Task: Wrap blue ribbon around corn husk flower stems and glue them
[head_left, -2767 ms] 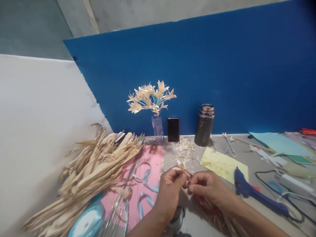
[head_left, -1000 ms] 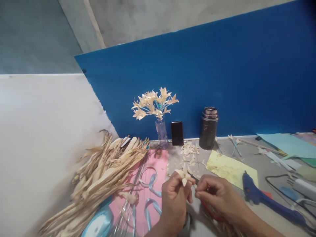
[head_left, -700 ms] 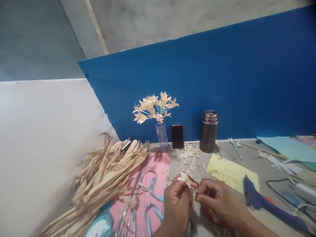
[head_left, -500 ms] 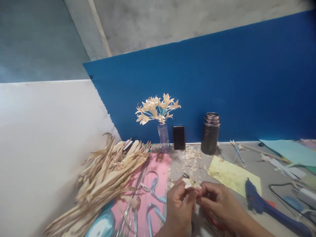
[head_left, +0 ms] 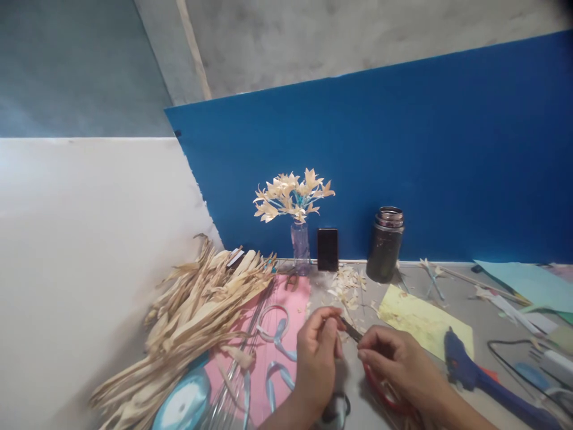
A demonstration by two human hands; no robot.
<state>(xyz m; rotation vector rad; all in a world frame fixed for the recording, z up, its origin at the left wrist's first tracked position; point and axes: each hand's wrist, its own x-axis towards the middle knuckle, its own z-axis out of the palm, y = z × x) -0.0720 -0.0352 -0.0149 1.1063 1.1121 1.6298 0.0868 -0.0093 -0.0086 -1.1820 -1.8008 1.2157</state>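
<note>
My left hand point(head_left: 317, 355) is closed in a pinch, its fingertips near the middle of the work surface. What it holds is mostly hidden behind the fingers. My right hand point(head_left: 398, 361) is closed around a pair of red-handled scissors point(head_left: 378, 382); their red loops show under the palm. A dark, narrow blade point(head_left: 351, 329) points from the right fingertips up and left to the left fingertips. Pale scraps of husk point(head_left: 347, 283) lie just beyond my hands.
Dried corn husks point(head_left: 197, 304) and a blue ribbon roll point(head_left: 183, 400) lie left, beside pink paper point(head_left: 286, 292). Husk flowers point(head_left: 293, 194) fill a clear vase point(head_left: 301, 245). Behind stand a phone point(head_left: 327, 249) and dark flask point(head_left: 385, 245). Yellow paper point(head_left: 425, 319) and a blue glue gun point(head_left: 470, 364) lie right.
The pale flower between my fingertips is no longer visible. My hands have moved slightly apart, and the scissors' dark blade now shows between them. The view has shifted a little.
</note>
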